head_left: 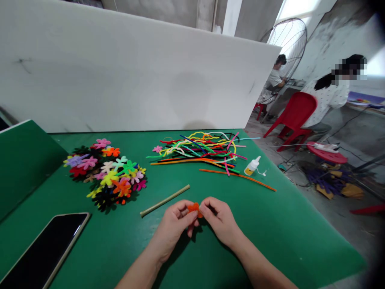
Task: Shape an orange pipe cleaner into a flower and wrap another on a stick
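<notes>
Both my hands meet low over the green table (270, 233), pinching a small orange fuzzy piece (194, 208) between them. My left hand (174, 228) holds it from the left with curled fingers. My right hand (218, 218) grips its right side with the fingertips. A thin pale green stick (165, 200) lies on the table just beyond my left hand.
A heap of felt flowers in many colours (106, 174) lies at the left. A tangle of coloured pipe cleaners (201, 150) sits at the back, a small glue bottle (252, 165) to its right. A dark phone (45, 251) lies at the front left. Two people sit off to the right by red chairs (293, 114).
</notes>
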Available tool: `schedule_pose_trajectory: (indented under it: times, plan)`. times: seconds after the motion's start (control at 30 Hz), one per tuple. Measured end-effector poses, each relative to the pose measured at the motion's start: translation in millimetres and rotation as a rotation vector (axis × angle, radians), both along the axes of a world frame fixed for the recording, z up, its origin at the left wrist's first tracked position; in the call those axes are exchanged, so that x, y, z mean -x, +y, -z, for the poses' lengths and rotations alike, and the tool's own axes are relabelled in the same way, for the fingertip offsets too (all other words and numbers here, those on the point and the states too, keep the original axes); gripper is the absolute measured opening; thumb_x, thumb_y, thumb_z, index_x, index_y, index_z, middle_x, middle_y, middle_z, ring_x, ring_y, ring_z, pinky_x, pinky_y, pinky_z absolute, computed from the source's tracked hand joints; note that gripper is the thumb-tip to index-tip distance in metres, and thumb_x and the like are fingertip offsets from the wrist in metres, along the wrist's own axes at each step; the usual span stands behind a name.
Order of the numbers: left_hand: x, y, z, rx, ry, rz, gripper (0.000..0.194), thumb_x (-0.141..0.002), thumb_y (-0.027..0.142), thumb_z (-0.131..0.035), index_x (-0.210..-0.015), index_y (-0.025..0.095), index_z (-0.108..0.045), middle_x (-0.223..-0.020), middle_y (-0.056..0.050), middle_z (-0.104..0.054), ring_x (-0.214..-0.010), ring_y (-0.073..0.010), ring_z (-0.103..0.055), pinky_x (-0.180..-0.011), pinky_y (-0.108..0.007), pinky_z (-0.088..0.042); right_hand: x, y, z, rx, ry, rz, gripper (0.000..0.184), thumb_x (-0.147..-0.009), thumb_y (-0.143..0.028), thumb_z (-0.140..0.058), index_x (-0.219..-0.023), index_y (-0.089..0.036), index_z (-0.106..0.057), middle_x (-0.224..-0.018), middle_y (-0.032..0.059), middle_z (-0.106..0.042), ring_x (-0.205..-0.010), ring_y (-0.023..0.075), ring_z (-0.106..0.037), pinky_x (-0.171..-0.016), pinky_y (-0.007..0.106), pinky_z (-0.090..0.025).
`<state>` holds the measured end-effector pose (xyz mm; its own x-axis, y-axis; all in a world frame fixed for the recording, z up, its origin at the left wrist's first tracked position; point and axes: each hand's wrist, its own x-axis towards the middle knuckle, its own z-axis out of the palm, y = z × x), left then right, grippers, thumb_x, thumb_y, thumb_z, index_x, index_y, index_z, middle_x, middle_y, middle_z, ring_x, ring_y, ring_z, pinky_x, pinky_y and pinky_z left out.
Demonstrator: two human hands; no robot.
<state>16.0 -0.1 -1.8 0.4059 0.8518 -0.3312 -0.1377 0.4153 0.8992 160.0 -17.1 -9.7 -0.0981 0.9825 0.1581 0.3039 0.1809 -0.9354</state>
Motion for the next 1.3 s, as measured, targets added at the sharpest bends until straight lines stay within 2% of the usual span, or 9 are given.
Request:
schedule_pose_trajectory:
  times: [0.13,0.27,0.47,0.7,0.83,0.93,1.03,1.13,1.3]
  plan:
    - [-1.9,-1.2,2.1,-0.018,-0.01,-0.062,0.014,-0.067,0.027,-0.064,-0.067,0.013,-0.058,-0.058,0.001,-0.055,-0.054,-0.0098,-0.047,-0.051,-0.02,-0.038,0.0,-1.4,-1.1,-0.056,-0.057,-0.015,0.02,-0.082,-0.026,-0.044,-0.067,-0.017,-0.053,-0.061,0.0003,-0.051,-0.055,0.0111,-0.044,-0.052,0.022,-0.035]
    - [-4.8,-3.4,2.6,-0.074,0.03,-0.122,0.012,-0.067,0.024,-0.064,-0.066,0.014,-0.059,-0.058,0.002,-0.053,-0.055,-0.0089,-0.045,-0.053,-0.019,-0.036,2.3,-0.9,-2.0,-0.041,-0.043,0.018,0.019,-0.08,-0.025,-0.045,-0.063,-0.017,-0.049,-0.057,-0.0019,-0.045,-0.052,0.0103,-0.039,-0.048,0.021,-0.031]
    - [-8.0,-6.1,-0.4,-0.187,0.122,-0.147,0.01,-0.068,0.024,-0.062,-0.067,0.014,-0.06,-0.057,0.002,-0.053,-0.055,-0.0094,-0.044,-0.053,-0.019,-0.036,7.0,3.1,1.4,0.118,0.142,0.055,0.024,-0.078,-0.024,-0.044,-0.056,-0.018,-0.038,-0.052,-0.0051,-0.035,-0.05,0.0088,-0.032,-0.048,0.021,-0.028]
    - [-8.4,-8.1,-2.5,-0.374,0.24,-0.145,0.007,-0.068,0.022,-0.06,-0.066,0.015,-0.063,-0.064,-0.001,-0.059,-0.06,-0.013,-0.05,-0.057,-0.022,-0.039,10.3,3.2,8.1,0.297,0.386,0.051,0.023,-0.076,-0.024,-0.045,-0.055,-0.017,-0.038,-0.049,-0.0069,-0.029,-0.046,0.0073,-0.024,-0.043,0.019,-0.022]
    - [-8.2,-6.7,1.4,-0.25,0.14,-0.24,0.007,-0.066,0.021,-0.063,-0.062,0.016,-0.062,-0.057,0.002,-0.056,-0.056,-0.0109,-0.048,-0.055,-0.021,-0.038,12.3,5.7,6.9,0.266,0.401,0.049,0.024,-0.077,-0.029,-0.049,-0.058,-0.016,-0.042,-0.051,-0.0061,-0.034,-0.047,0.007,-0.027,-0.044,0.019,-0.024]
    - [-8.3,-5.0,3.7,-0.068,-0.036,-0.327,0.008,-0.066,0.021,-0.064,-0.062,0.015,-0.061,-0.056,0.003,-0.057,-0.055,-0.0094,-0.047,-0.056,-0.02,-0.038,11.0,5.9,5.7,0.223,0.391,0.039,0.02,-0.081,-0.033,-0.045,-0.072,-0.015,-0.049,-0.056,-0.0048,-0.038,-0.048,0.0074,-0.031,-0.045,0.019,-0.026]
    - [-8.5,-4.6,5.0,0.037,-0.173,-0.361,0.008,-0.065,0.018,-0.065,-0.062,0.014,-0.06,-0.057,0.003,-0.056,-0.055,-0.0077,-0.046,-0.056,-0.019,-0.037,8.7,3.3,3.9,0.154,0.318,0.016,0.016,-0.08,-0.03,-0.049,-0.082,-0.015,-0.051,-0.062,-0.0032,-0.042,-0.051,0.0082,-0.035,-0.047,0.02,-0.03]
    - [-8.2,-4.8,6.0,0.072,-0.251,-0.347,0.007,-0.067,0.017,-0.065,-0.063,0.013,-0.06,-0.058,0.003,-0.056,-0.057,-0.0073,-0.046,-0.057,-0.019,-0.037,7.9,0.7,1.5,0.043,0.165,0.01,0.01,-0.077,-0.025,-0.052,-0.075,-0.015,-0.053,-0.065,-0.0017,-0.044,-0.054,0.0088,-0.038,-0.049,0.021,-0.032]
    - [-7.8,-4.6,5.7,0.091,-0.271,-0.212,0.007,-0.071,0.018,-0.061,-0.066,0.014,-0.058,-0.055,0.004,-0.054,-0.048,-0.0062,-0.044,-0.051,-0.019,-0.034,7.2,0.5,0.0,-0.054,0.022,0.04,0.014,-0.079,-0.022,-0.048,-0.067,-0.015,-0.053,-0.063,-0.0016,-0.043,-0.052,0.0089,-0.038,-0.048,0.021,-0.031]
